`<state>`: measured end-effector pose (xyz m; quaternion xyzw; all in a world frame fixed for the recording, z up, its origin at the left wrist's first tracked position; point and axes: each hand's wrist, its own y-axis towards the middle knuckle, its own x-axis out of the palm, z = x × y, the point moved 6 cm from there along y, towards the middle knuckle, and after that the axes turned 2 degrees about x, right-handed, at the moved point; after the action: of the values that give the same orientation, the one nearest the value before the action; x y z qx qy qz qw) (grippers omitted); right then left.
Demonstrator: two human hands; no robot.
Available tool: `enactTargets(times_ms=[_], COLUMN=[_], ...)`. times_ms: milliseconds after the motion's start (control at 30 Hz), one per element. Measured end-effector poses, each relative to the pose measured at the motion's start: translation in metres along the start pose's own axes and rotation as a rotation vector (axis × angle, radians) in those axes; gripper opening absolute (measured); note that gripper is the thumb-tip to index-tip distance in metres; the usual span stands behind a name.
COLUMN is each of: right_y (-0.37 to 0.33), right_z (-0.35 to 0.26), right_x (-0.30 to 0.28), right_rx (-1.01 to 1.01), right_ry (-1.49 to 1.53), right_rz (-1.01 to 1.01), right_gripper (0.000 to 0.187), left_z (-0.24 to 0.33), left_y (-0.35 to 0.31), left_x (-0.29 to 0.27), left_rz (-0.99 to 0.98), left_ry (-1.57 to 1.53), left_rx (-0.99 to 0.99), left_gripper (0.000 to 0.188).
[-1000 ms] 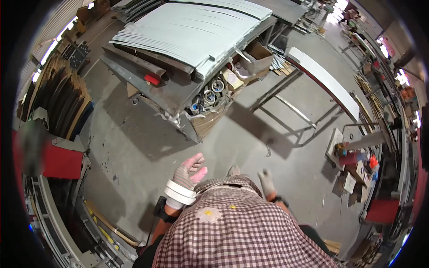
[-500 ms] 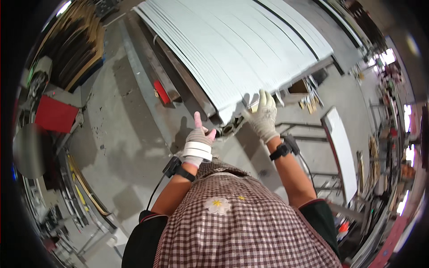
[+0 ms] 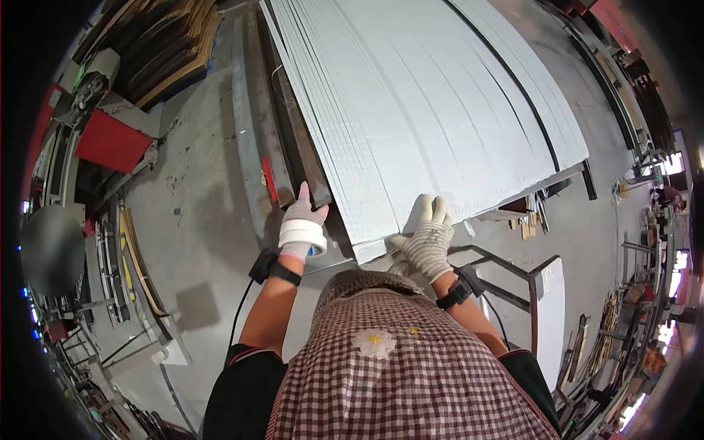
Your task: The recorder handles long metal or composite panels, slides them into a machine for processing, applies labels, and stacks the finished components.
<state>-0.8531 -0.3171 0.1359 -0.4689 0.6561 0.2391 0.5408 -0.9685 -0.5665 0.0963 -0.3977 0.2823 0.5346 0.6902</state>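
Observation:
A broad stack of white panels or strips [image 3: 433, 125] lies ahead of me, a dark line running along its right part. My right hand [image 3: 427, 240], in a light knit glove, rests on the near edge of the stack with fingers stretched over the top. Beside the stack's left near corner is my left hand [image 3: 302, 214], its glove leaving some fingertips bare. Index finger and thumb are apart, and I see nothing gripped in it. A roll of white tape [image 3: 302, 235] sits around that hand near the wrist.
Dark metal beams [image 3: 290, 117] run along the stack's left side, with a red piece [image 3: 269, 180] on them. A metal stand with a white board [image 3: 550, 315] stands at right. At far left are a red panel [image 3: 114, 141] and piled boards [image 3: 158, 44].
The stack shows nearer and larger. My right hand has come down onto its near edge. My left hand, with the tape roll, has shifted left relative to my body.

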Motion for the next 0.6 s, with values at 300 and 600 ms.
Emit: enactTargets(times_ms=[300,600], right_y=[0.005,0.009], right_z=[-0.002,0.000], right_x=[0.001,-0.005], right_rx=[-0.017,-0.015], right_ry=[-0.006,-0.001], right_rz=[-0.074,-0.095], right_gripper=[0.104,0.106], left_z=[0.031,0.025], left_y=[-0.072,-0.064], left_x=[0.044,0.053], left_rz=[0.013,0.077], left_ry=[-0.410,-0.455], left_rx=[0.001,-0.038], left_gripper=[0.067,0.066])
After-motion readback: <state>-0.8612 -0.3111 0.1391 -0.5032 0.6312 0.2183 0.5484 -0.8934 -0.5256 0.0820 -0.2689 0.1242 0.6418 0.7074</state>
